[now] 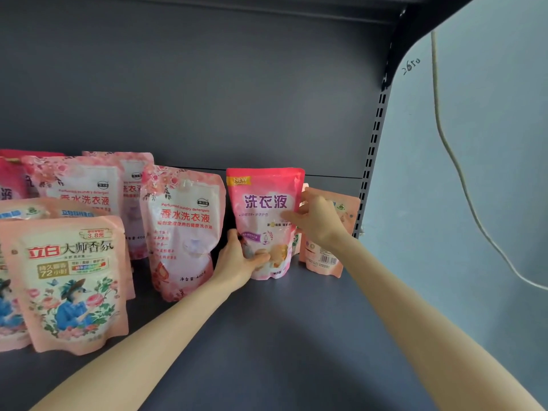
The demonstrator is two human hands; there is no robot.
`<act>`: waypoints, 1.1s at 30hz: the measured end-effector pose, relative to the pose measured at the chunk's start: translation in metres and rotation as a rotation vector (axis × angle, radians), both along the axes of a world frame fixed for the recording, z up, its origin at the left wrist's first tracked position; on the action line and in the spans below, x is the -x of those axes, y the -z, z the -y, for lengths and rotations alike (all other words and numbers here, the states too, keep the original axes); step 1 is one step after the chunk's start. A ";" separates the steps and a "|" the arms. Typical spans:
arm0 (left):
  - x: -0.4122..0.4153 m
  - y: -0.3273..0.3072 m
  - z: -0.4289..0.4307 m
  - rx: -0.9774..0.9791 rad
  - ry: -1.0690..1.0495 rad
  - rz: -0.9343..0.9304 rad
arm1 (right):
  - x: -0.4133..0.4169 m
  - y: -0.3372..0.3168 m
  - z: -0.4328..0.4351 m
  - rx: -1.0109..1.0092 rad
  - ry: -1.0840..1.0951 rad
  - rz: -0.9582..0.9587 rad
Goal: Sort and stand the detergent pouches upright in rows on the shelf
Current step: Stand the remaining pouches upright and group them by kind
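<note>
Over at the shelf's (296, 336) right end, the bright pink pouch (264, 203) stands upright. The left hand (240, 262) grips its bottom corner and the right hand (317, 223) pinches its side. Rows (181, 229) further left look done. The peach pouch (347, 212) behind maybe leans, hard to tell.

leftmost pouches (9, 310) cut off, peach pouch (321, 261) partly hidden

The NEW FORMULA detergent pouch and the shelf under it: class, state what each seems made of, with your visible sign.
The NEW FORMULA detergent pouch looks like flexible plastic film, semi-glossy: soft sheen, sealed top edge, bulging base. The shelf looks like painted sheet metal, matt dark grey: flat even surface, slotted upright at its right end; probably steel.
</note>
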State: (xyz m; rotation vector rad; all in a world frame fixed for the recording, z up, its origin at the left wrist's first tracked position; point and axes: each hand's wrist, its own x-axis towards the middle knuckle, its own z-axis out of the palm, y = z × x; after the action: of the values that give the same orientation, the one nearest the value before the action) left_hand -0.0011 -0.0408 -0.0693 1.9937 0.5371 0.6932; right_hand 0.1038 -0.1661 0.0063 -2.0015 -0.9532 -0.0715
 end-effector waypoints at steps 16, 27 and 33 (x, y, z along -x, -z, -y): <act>0.035 -0.019 0.023 -0.541 -0.099 -0.215 | 0.000 -0.019 0.043 0.164 0.128 0.323; -0.013 -0.045 0.072 -0.485 0.056 -0.087 | -0.043 -0.029 0.070 0.292 0.151 0.202; -0.038 -0.035 0.095 -0.377 0.056 -0.091 | -0.061 -0.031 0.089 0.170 -0.089 0.090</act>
State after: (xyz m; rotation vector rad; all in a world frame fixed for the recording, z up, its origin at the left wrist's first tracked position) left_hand 0.0364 -0.1355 -0.0340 2.3914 0.4246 0.7118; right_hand 0.1644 -0.2551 0.0377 -2.1229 -1.1375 -0.0328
